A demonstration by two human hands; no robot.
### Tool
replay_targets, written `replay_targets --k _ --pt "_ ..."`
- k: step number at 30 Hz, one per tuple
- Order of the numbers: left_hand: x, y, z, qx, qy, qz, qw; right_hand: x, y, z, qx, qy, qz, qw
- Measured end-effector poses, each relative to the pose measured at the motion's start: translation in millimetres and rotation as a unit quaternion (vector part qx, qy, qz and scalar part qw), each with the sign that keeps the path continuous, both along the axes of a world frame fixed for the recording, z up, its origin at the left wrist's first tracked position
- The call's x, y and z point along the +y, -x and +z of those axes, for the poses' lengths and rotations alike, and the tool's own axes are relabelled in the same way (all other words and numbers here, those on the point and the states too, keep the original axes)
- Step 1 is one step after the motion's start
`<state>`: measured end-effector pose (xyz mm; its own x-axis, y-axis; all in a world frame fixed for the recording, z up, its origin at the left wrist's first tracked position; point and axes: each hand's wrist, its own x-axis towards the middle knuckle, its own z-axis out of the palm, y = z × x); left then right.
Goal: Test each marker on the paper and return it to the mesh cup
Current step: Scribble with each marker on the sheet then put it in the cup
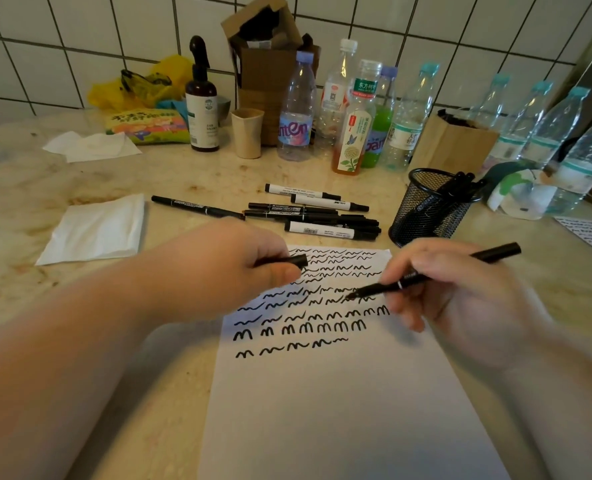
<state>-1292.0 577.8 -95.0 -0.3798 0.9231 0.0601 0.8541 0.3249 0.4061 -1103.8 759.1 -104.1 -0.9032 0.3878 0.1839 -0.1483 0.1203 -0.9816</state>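
on paper (339, 393): right hand (461, 299) holds marker (426, 277); bottle (296, 109) reads "anten".

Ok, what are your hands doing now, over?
Right hand holds marker, tip at paper. Left hand pinches cap. Mesh cup unblocked.
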Motion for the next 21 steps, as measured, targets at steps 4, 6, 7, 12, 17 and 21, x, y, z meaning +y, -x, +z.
replay_targets --k 4,6,7,12,17,21 --pt "-0.7 -2.3 -8.7 0.039 0.066 -0.007 0.997 -1.8 2.5 -4.4 -0.094 -0.036 -0.044 0.994" --pt "0.1 -2.9 -10.5 0.04 0.068 -0.01 0.997 -3.3 3.3 -5.9 -0.124 -0.031 -0.041 0.991" --pt "0.8 -2.8 -10.5 0.041 0.067 -0.011 0.997 -3.7 3.5 -6.3 -0.134 -0.029 -0.044 0.99" --pt "1.7 -3.2 -10.5 0.041 0.065 -0.005 0.997 -3.7 3.6 -6.5 -0.149 -0.035 -0.047 0.987" --pt "1.9 -4.1 -9.9 0.04 0.069 -0.007 0.997 -5.5 4.4 -6.9 -0.158 -0.039 -0.035 0.986" --pt "1.5 -2.2 -11.2 0.041 0.064 -0.01 0.997 -3.0 5.3 -9.3 -0.156 -0.041 -0.052 0.986"
